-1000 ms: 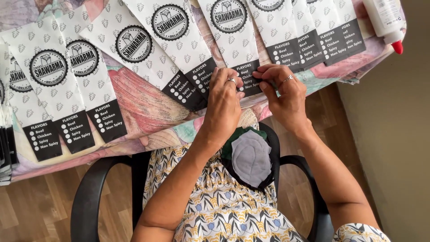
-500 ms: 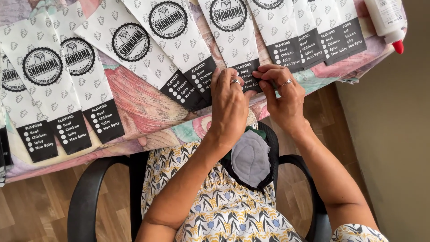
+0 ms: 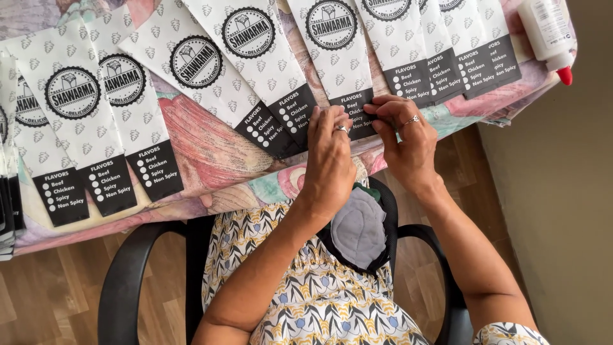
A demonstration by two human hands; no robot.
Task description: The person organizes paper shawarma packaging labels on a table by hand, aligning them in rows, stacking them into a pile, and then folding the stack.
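Both hands are down on one long paper sleeve [image 3: 338, 48], white with a round black emblem and a black band at its near end, lying right at the desk edge in front of the person. The left hand [image 3: 331, 153] lies flat over that black band, fingers together and pressing, a ring on one finger. The right hand [image 3: 403, 137] comes in from the other side, fingertips curled and pinching the sleeve's right corner, ring showing there too. Most of the black band sits under the two hands, so whatever the fingertips do at the paper's edge is hard to make out.

Fanning out to the left of the hands, more identical sleeves [image 3: 191, 70] lie overlapped in a row, running all the way to the frame edge, where the last ones are cut off and a dark stack is barely visible. Right of the hands, another few sleeves [image 3: 447, 57] overlap tightly. Their far ends all run out of the top of the view.

Far right, beyond the right hand, a white glue bottle with a red tip [image 3: 550, 35] lies on the desk, its body cropped by the frame. Under everything, a floral cloth [image 3: 204, 150] covers the desk.

Below the hands, a grey and dark fabric piece [image 3: 359, 227] rests in the lap, against a patterned dress, partly hidden by the left forearm. Black chair arms [image 3: 124, 281] frame both sides.
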